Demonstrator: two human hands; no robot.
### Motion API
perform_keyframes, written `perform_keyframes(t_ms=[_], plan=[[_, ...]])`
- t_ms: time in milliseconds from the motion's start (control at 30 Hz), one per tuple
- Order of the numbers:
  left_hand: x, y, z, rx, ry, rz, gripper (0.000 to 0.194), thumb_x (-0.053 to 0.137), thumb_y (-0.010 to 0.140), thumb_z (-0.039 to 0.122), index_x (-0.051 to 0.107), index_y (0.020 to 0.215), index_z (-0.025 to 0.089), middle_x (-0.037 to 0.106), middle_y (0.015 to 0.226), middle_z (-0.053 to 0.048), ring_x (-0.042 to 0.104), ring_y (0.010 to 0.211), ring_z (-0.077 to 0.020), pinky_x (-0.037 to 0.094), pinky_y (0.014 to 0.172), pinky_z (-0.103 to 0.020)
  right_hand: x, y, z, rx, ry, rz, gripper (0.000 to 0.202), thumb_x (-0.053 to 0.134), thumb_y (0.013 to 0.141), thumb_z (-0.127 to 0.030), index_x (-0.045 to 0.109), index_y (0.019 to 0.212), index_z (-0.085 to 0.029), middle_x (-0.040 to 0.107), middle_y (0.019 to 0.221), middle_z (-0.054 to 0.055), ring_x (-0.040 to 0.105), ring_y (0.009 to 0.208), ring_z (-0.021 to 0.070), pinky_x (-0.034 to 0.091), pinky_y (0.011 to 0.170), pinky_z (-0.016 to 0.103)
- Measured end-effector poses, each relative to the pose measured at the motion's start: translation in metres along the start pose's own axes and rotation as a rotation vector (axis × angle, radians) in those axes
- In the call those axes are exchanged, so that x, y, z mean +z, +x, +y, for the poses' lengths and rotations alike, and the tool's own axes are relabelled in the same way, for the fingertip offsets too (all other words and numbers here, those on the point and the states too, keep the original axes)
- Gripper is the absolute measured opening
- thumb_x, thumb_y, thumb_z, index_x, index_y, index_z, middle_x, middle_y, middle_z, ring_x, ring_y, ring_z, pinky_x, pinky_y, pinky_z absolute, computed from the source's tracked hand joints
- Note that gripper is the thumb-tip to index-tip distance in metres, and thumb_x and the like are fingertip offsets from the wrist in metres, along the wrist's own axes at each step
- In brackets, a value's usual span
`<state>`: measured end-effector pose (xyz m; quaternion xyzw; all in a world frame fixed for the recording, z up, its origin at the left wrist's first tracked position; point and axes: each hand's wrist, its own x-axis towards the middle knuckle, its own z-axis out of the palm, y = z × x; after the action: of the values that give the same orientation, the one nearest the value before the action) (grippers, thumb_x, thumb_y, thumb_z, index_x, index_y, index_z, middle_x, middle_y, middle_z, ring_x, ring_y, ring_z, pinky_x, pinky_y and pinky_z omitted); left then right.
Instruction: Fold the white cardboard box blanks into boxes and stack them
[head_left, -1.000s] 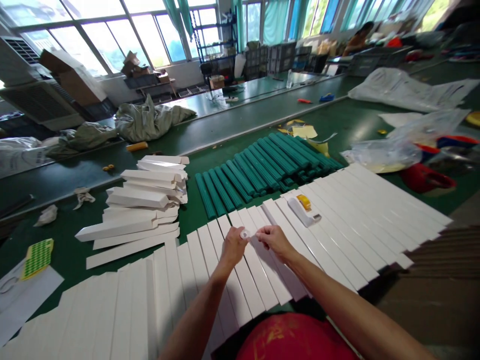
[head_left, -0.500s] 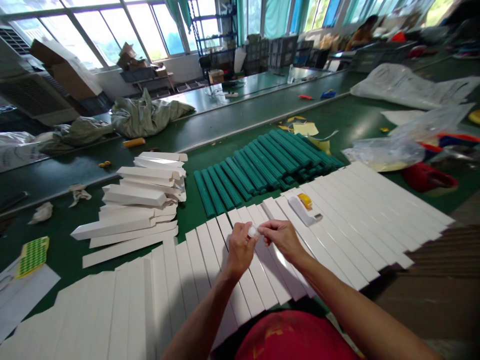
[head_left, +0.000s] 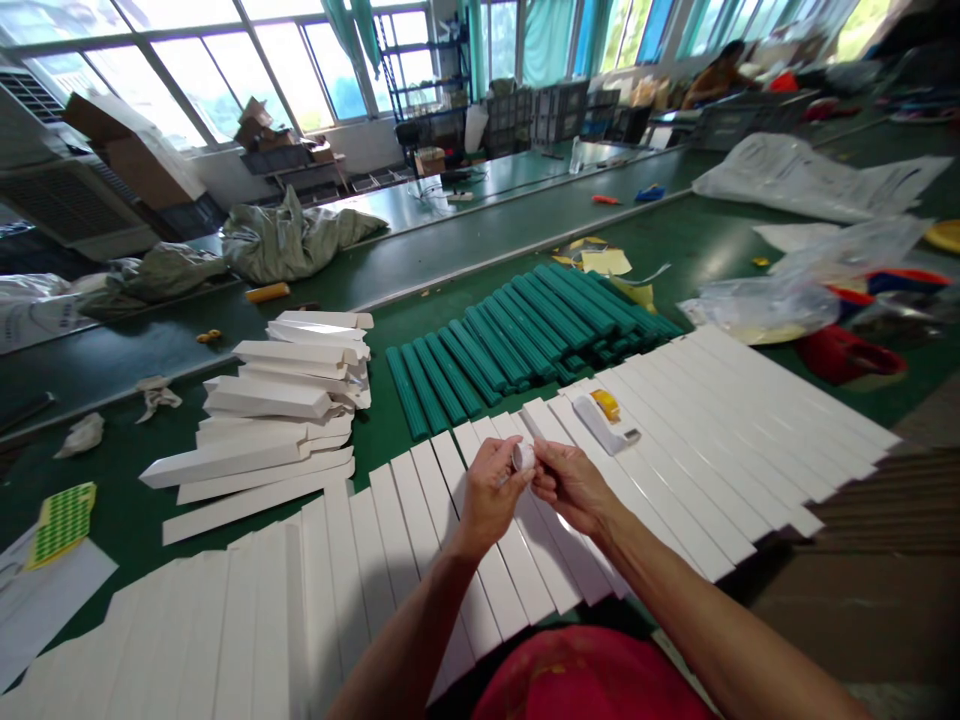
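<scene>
A small white roll (head_left: 523,457), ring-shaped with a pale round face, is held above the row of white boxes. My left hand (head_left: 489,487) grips it from the left between thumb and fingers. From the right, my right hand (head_left: 574,485) pinches at its edge, the fingertips partly hidden behind the roll. Long narrow white boxes (head_left: 697,460) lie side by side under both hands. To the right of my right hand, a white tape dispenser (head_left: 606,424) with a yellow roll rests on the boxes.
Green ribbed sticks (head_left: 495,335) lie in a heap beyond the boxes. More white cartons (head_left: 277,400) are stacked at the left, near a yellow-green sticker sheet (head_left: 61,525). Clear plastic bags (head_left: 780,300) and a red-handled thing (head_left: 851,355) lie at the right. A person (head_left: 720,75) sits far back.
Both hands have shifted slightly to the right with the roll. The roll has turned, so more of its round face and side shows. The view has moved a little.
</scene>
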<state>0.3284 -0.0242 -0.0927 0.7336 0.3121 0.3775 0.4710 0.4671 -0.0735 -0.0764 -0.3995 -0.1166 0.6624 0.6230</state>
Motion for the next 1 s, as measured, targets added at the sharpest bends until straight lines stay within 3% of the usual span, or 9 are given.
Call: perform_keyframes(t_ms=[167,333,500,733,900,1000], plan=[[0.001,0.001,0.007,-0.076,-0.137,0.016,0.038,0.067,0.086,0.033,0.064,0.120,0.018,0.056,0.101,-0.006,0.057,0.086,-0.0145,0.048,0.080,-0.026,0.006,-0.006,-0.005,-0.013,0.043,0.008,0.043,0.087,0.062,-0.047,0.062,0.067,-0.012,0.053,0.057,-0.003,0.037,0.045,0.0032,0.027,0.041,0.018],[0.001,0.003,0.012,-0.102,-0.161,0.024,0.037,0.069,0.084,0.035,0.066,0.118,0.019,0.057,0.099,-0.005,0.056,0.086,-0.0148,0.047,0.079,-0.026,0.005,-0.011,-0.008,-0.048,0.021,-0.049,0.046,0.077,0.072,-0.057,0.068,0.070,-0.011,0.052,0.053,-0.001,0.040,0.044,0.0053,0.030,0.043,0.020],[0.002,0.004,0.011,-0.121,-0.197,0.012,0.040,0.069,0.084,0.039,0.065,0.119,0.019,0.055,0.096,-0.004,0.056,0.085,-0.0154,0.048,0.076,-0.026,0.003,-0.019,-0.013,-0.066,-0.052,-0.087,0.030,0.076,0.077,-0.040,0.071,0.075,-0.011,0.056,0.061,0.001,0.043,0.047,0.0051,0.033,0.045,0.020],[0.004,0.005,0.012,-0.153,-0.272,-0.028,0.042,0.066,0.086,0.040,0.063,0.121,0.017,0.054,0.101,-0.006,0.056,0.083,-0.0145,0.050,0.074,-0.026,-0.002,-0.031,-0.018,-0.088,-0.180,0.002,0.026,0.080,0.067,-0.029,0.075,0.086,-0.011,0.061,0.072,0.004,0.050,0.055,0.0077,0.038,0.049,0.020],[0.009,0.005,0.013,-0.126,-0.236,-0.070,0.041,0.065,0.087,0.038,0.062,0.124,0.019,0.056,0.105,-0.007,0.056,0.086,-0.0153,0.050,0.078,-0.028,-0.003,-0.035,-0.024,-0.129,-0.179,0.036,0.031,0.075,0.077,-0.042,0.073,0.084,-0.011,0.058,0.074,0.003,0.048,0.054,0.0069,0.036,0.047,0.020],[0.016,0.003,0.017,-0.074,-0.199,-0.119,0.042,0.065,0.087,0.033,0.062,0.127,0.020,0.055,0.103,-0.007,0.055,0.088,-0.0162,0.049,0.082,-0.030,-0.006,-0.040,-0.026,-0.106,-0.220,0.049,0.034,0.078,0.074,-0.043,0.069,0.074,-0.011,0.054,0.065,0.001,0.043,0.051,0.0059,0.032,0.046,0.020]])
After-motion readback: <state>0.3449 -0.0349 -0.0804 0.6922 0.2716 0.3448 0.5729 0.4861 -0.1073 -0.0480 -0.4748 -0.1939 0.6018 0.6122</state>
